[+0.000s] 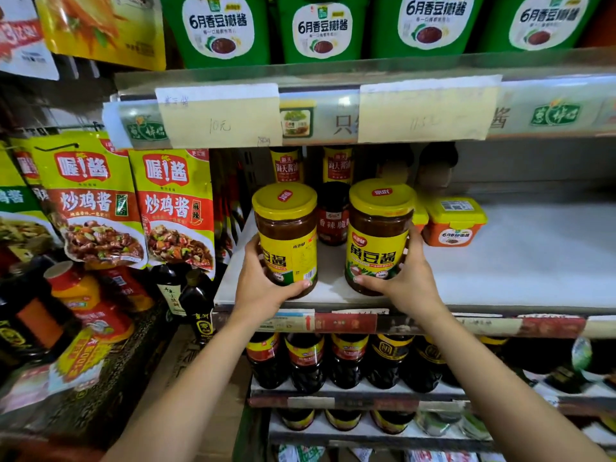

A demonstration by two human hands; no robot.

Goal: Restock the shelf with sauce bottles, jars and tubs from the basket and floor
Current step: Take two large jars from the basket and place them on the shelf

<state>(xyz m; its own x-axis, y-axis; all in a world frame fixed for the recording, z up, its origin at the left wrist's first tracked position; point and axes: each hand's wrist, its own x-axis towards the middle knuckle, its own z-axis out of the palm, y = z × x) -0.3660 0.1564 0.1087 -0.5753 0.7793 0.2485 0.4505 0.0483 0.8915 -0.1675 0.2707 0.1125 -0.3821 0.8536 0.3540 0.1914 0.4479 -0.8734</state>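
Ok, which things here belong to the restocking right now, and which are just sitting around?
In the job: left hand gripping the left jar; right hand gripping the right jar; the white shelf under them.
Just sitting there: orange tub, hanging pouches, green tubs, dark bottles below.

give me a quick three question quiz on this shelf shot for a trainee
1. True or false: the left hand and the right hand each hold one yellow-lidded jar, the left jar and the right jar, upright at the front of the white shelf.
2. What stands behind the gap between the two jars? A) a green tub B) a dark jar with a red label C) a sauce pouch
3. Fill in: the orange tub sits to the ___ of the right jar.
Key: 1 true; 2 B; 3 right.
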